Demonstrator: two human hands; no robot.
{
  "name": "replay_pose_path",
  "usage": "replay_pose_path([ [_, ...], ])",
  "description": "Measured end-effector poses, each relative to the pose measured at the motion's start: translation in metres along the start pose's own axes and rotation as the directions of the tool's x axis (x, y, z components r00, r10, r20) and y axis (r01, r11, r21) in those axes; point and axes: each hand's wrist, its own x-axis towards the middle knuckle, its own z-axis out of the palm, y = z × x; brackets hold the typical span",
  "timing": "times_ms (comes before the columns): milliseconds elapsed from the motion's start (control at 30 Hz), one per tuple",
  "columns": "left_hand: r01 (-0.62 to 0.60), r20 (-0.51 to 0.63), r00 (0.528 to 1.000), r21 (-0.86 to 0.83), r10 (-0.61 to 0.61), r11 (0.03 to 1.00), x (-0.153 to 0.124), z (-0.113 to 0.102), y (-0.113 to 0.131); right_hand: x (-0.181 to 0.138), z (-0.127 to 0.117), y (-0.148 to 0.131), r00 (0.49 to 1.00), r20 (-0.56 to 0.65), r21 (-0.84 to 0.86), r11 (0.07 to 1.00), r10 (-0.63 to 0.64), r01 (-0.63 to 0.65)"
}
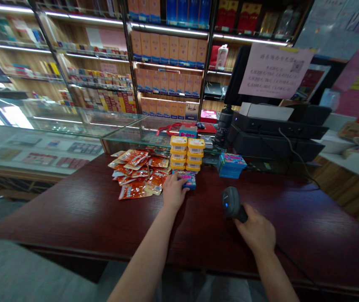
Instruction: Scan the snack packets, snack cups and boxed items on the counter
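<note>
My left hand point(173, 193) closes its fingers on a small blue and pink box point(189, 179) that lies on the table in front of the yellow tubs. My right hand point(258, 228) grips the handle of a black barcode scanner point(231, 203), held over the table with a blue light showing on its head. Two stacks of yellow-lidded tubs point(178, 154) stand just behind the box. Left of my left hand, orange and cream foil snack packets point(137, 188) lie in a loose heap. A neat stack of blue and pink boxes point(230, 166) stands beyond the scanner.
The dark wood table point(110, 226) meets a glass display counter point(129, 128) at the back. Behind the boxes stand a monitor point(239, 75) with a paper notice and a black printer-like machine point(273, 142). The scanner's cable point(295, 264) trails right. Stocked shelves line the wall.
</note>
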Motion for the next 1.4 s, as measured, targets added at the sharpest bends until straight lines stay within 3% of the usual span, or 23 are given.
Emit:
replay_pose_path([
  [167,-0.032,-0.055,0.998,-0.091,0.027,0.995,0.004,0.010,-0.006,-0.001,0.001,0.001,1.000,0.003,0.008,1.000,-0.001,0.001],
  [400,-0.036,-0.045,0.999,-0.130,0.030,0.991,0.009,0.021,-0.009,-0.001,0.000,-0.001,0.999,0.019,-0.009,1.000,0.028,-0.028],
  [667,-0.080,-0.136,0.989,-0.110,0.065,0.991,0.003,0.015,-0.001,-0.001,-0.003,-0.001,0.999,0.030,-0.012,0.999,0.041,-0.040],
  [767,-0.151,-0.146,0.980,-0.120,0.133,0.981,0.001,0.013,0.014,0.001,-0.005,-0.001,0.997,0.063,-0.006,0.999,0.036,-0.035],
  [933,-0.266,0.013,0.962,-0.194,0.273,0.944,0.016,0.021,0.055,0.003,-0.005,0.000,0.996,0.078,-0.013,0.999,0.031,-0.030],
  [1200,-0.503,0.110,0.840,-0.206,0.531,0.839,0.087,0.060,0.124,0.007,0.006,0.006,0.999,0.046,0.070,0.998,-0.008,0.005],
  [1400,-0.562,0.179,0.806,-0.070,0.564,0.824,0.121,0.085,0.144,0.007,-0.001,0.005,0.999,0.038,0.084,0.996,-0.022,0.018],
])
